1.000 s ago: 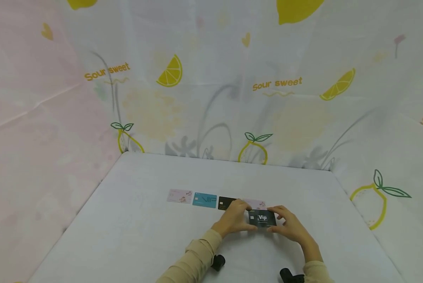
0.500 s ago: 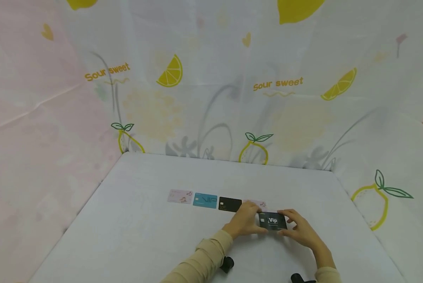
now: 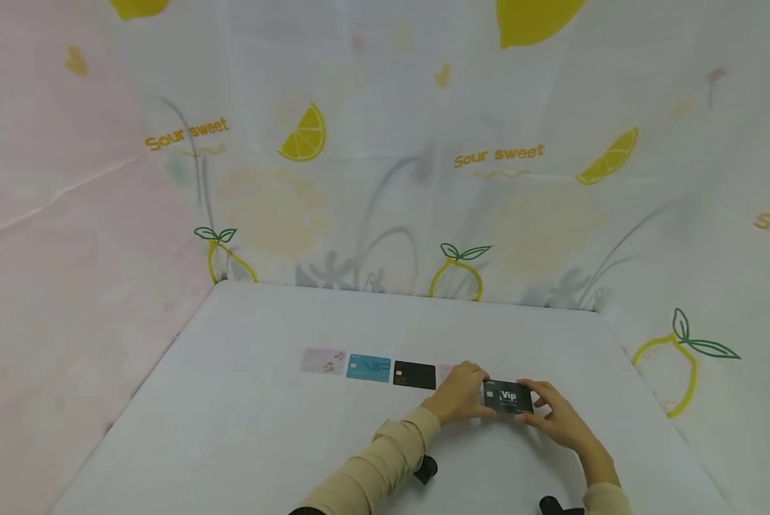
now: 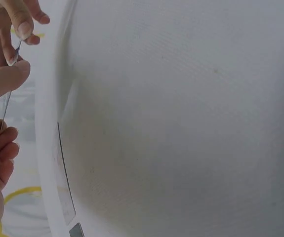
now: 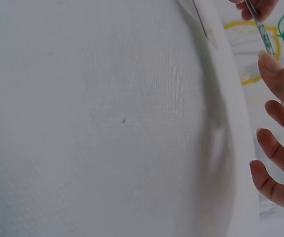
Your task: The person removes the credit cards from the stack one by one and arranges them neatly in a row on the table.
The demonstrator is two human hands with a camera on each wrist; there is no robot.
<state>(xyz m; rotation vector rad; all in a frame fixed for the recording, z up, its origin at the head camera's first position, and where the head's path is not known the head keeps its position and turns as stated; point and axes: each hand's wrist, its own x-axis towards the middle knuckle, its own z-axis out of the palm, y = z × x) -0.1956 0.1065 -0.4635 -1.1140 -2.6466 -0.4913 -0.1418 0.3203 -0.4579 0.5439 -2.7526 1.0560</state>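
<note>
A dark card marked "Vip" [image 3: 508, 397] is held up between both hands, over the right part of the white table. My left hand [image 3: 460, 395] pinches its left end, thumb below and fingers above. At the right end, my right hand [image 3: 558, 416] grips it in the same way. Both wrist views show the card nearly edge-on, as a thin strip [image 4: 7, 101] in the left one and a greenish strip [image 5: 265, 34] in the right one. Behind the left hand lies a pale pink card [image 3: 445, 370], mostly hidden.
Left of that pink card, a black card [image 3: 415, 375], a blue VIP card [image 3: 368, 368] and another pale pink card [image 3: 323, 361] lie in a row on the white table [image 3: 243, 429]. Lemon-printed cloth [image 3: 372, 186] hangs around the table's back and sides.
Both hands have moved right with the dark Vip card between them. The black card has come into full view, while the left hand now covers more of the pink card beside it.
</note>
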